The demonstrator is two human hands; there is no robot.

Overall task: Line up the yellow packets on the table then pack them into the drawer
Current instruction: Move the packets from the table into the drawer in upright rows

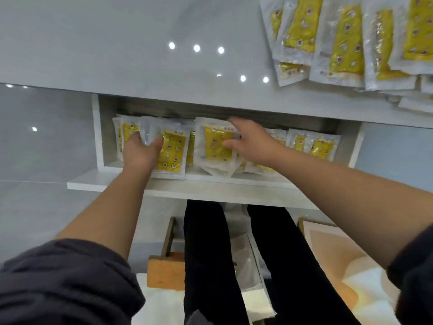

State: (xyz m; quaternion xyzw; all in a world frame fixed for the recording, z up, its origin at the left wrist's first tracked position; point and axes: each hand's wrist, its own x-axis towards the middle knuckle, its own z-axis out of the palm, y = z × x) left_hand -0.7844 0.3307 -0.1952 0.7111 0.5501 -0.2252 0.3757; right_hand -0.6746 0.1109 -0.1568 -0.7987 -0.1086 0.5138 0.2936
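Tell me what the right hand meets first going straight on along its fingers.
The middle packet in the drawer: the right hand grips it. Past that, probably the drawer's dark back wall; depth is unclear.

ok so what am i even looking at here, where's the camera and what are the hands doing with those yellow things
There is no machine here. A person wears one camera on the head, looking down past both arms, so this is the only view. The glossy grey table fills the top of the picture, and a bunch of yellow packets overlap near its right end. Below the table's edge, an open drawer holds more of them, leaning side by side. The left hand grips one packet near the drawer's left end. The right hand lies on a middle packet. I cannot tell whether it grips that packet or just steadies it. The dark shapes at the bottom are the person's legs.
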